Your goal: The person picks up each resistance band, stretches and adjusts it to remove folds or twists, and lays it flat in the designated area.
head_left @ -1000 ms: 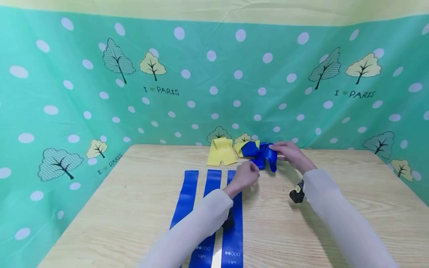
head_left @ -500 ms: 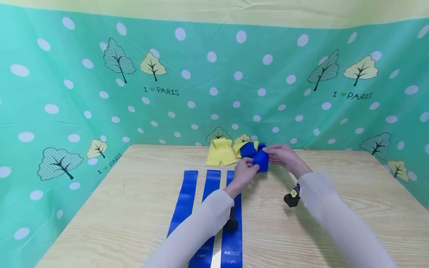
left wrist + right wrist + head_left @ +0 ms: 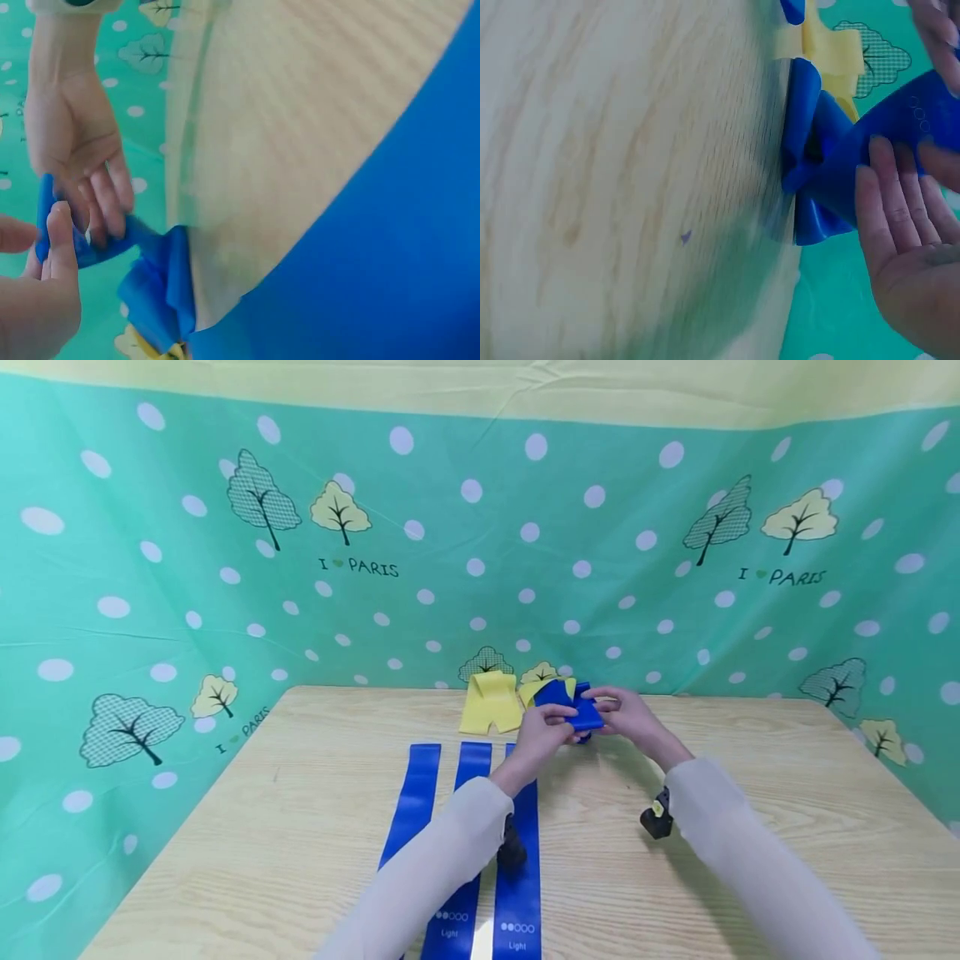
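Note:
A blue resistance band (image 3: 587,717) is held up between both hands near the table's far edge. My left hand (image 3: 538,737) pinches its left side between thumb and fingers. The right hand (image 3: 633,718) holds its right side; in the right wrist view that hand's fingers (image 3: 900,210) lie along the blue band (image 3: 836,180). The left wrist view shows the left hand (image 3: 45,315) gripping a folded edge, opposite the right palm. More crumpled blue band (image 3: 161,289) sits beside them, next to a partly hidden yellow band (image 3: 527,692).
Another yellow band (image 3: 491,703) lies folded to the left. Several blue strips lie flat in front, including a left one (image 3: 417,789) and a right one (image 3: 522,902) marked "Light". A dotted green cloth (image 3: 420,610) hangs behind the wooden table (image 3: 262,827).
The left hand has gone from beside the blue bundle to pinching the band. Both hands have brought the band's held part together, now folded flatter and tilted between them.

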A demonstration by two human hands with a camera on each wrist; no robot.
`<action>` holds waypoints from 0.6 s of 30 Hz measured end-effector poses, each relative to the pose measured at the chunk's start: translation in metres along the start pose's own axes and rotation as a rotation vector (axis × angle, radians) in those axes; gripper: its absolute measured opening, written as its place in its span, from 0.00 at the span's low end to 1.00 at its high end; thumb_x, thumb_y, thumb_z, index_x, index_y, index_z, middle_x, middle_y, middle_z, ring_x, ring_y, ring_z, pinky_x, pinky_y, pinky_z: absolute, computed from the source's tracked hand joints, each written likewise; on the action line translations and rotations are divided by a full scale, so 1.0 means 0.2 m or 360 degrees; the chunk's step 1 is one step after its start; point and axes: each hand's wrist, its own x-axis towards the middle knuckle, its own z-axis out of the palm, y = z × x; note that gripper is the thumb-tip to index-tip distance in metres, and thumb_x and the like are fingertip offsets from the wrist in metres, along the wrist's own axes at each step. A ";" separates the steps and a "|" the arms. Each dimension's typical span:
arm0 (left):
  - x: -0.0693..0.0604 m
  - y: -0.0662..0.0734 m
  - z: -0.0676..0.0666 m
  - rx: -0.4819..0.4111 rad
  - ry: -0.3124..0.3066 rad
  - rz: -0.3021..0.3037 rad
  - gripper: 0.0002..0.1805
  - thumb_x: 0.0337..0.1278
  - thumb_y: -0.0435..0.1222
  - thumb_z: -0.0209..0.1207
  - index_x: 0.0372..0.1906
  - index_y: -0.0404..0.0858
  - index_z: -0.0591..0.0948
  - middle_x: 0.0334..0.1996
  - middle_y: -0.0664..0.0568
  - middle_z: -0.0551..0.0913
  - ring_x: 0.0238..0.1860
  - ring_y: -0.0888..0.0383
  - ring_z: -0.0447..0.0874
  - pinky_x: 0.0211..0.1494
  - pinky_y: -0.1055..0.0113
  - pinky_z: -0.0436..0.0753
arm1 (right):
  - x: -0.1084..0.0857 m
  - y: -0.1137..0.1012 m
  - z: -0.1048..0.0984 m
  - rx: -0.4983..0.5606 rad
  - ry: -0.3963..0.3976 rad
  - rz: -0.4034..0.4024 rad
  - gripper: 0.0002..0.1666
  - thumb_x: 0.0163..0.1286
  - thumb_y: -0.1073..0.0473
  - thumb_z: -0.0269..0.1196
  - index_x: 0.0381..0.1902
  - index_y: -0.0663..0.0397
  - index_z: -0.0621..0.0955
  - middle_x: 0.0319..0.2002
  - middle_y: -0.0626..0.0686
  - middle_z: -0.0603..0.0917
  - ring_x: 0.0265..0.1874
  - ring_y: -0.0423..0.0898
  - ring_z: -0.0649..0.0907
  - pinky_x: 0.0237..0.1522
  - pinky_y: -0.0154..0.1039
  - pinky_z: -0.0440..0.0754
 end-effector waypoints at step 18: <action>0.03 0.06 -0.09 0.0723 0.0195 0.0357 0.09 0.60 0.36 0.58 0.26 0.37 0.78 0.12 0.59 0.64 0.14 0.64 0.62 0.18 0.74 0.61 | -0.04 -0.04 0.01 -0.0221 -0.0001 -0.0150 0.17 0.66 0.55 0.63 0.43 0.64 0.75 0.27 0.45 0.73 0.28 0.42 0.75 0.36 0.41 0.80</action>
